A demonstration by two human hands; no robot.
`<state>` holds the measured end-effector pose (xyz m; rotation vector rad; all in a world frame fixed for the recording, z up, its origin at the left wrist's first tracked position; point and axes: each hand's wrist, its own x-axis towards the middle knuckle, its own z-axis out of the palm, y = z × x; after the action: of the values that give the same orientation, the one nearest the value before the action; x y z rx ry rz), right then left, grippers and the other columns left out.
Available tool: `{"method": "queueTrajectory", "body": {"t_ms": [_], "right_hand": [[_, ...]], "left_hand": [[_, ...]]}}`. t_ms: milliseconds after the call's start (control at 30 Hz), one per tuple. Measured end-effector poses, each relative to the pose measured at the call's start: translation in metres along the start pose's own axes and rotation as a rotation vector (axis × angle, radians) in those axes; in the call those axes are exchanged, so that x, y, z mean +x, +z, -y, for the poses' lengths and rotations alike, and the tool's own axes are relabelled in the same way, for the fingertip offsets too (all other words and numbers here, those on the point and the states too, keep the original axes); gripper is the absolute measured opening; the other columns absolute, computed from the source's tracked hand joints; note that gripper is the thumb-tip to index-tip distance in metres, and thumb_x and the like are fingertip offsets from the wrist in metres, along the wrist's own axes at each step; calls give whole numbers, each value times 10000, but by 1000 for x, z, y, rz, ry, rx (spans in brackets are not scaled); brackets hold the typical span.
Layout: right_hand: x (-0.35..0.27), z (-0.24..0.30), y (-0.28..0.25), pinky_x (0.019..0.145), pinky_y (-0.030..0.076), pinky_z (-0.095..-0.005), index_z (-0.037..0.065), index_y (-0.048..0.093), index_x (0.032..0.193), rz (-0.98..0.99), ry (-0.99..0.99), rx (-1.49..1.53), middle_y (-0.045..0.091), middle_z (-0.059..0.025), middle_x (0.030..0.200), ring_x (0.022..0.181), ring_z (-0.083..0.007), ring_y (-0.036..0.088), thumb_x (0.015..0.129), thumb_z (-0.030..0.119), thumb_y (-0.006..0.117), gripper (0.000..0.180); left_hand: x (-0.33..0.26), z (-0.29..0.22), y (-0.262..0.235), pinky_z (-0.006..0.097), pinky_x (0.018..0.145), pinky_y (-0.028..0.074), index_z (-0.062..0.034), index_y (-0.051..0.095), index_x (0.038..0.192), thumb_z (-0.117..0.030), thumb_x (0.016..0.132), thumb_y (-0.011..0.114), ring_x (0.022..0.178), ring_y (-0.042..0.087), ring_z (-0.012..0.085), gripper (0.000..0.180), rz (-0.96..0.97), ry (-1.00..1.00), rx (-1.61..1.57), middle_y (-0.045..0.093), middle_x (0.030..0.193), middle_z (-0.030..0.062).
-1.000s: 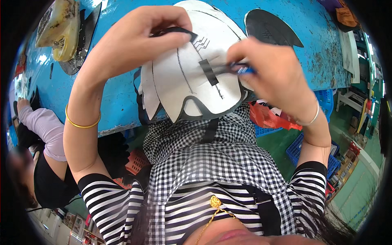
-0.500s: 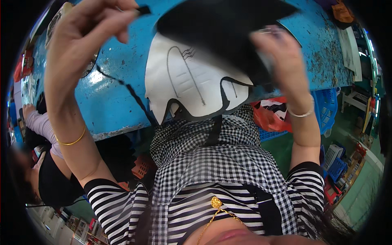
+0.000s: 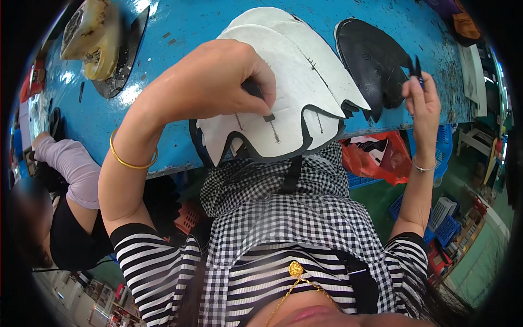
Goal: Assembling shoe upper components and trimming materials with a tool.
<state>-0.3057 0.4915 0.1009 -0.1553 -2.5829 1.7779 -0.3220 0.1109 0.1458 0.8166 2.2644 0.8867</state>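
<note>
A stack of white-faced, dark-edged shoe upper pieces [image 3: 294, 65] lies at the table's near edge, with stitched lines and scalloped lower edges. Over it, my left hand [image 3: 218, 82] is closed in a pinch on a small black strip [image 3: 269, 117], whose end shows just below the fingertips against the top piece. My right hand [image 3: 424, 103], raised to the right of the stack, grips a slim black pointed tool [image 3: 417, 71], possibly thread snips. Between that hand and the stack rests a black shoe upper piece [image 3: 365, 60], dark side up.
Far left on the blue table [image 3: 169, 71] stands a yellowed tape roll or dispenser [image 3: 92, 41] beside a dark flat piece. A red plastic bag [image 3: 381, 163] and a blue crate [image 3: 444, 147] are below the right edge. Another person's sleeved arm [image 3: 71, 163] is at left.
A black piece, blurred above the stack earlier, now lies to its right. My left hand has come from the upper left down onto the stack; my right hand has moved right, with the tool showing.
</note>
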Motion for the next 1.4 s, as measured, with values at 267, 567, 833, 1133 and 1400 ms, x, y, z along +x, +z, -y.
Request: {"method": "queueTrajectory", "body": {"t_ms": [267,567,833,1133,1400], "right_hand": [[-22,66,97,550,499,-315,125,630,933,629,-832,-469,650,-25,762,640,-202,655,792,108,687,153],[-12,76,107,476,455,-329,153,586,899,800,-1035,-711,526,-14,650,609,-189,606,734,125,666,186],[-14,84,119,475,455,-337,150,588,921,755,-966,-699,567,-8,683,636,-195,627,771,145,665,168],[-4,99,118,617,504,-379,75,561,970,688,-784,-712,663,-95,788,741,-281,664,884,391,652,341],[-2,106,131,573,487,-377,83,562,939,756,-772,-795,657,-84,764,712,-283,659,862,361,681,312]], "left_hand": [[0,-4,8,334,622,478,-53,690,781,-161,712,791,668,634,256,163,-129,109,214,679,748,77],[-4,8,0,309,535,414,-38,659,791,-152,759,744,556,526,219,146,-112,75,113,591,648,97],[-9,12,11,315,554,431,-28,656,817,-107,778,712,576,531,231,104,-206,158,135,603,681,106],[-17,17,7,355,674,510,-5,629,910,-73,799,690,749,636,291,143,-188,197,46,668,839,121],[-24,16,9,360,657,494,-16,618,908,-79,822,658,713,621,300,114,-299,131,55,656,799,126]]}}
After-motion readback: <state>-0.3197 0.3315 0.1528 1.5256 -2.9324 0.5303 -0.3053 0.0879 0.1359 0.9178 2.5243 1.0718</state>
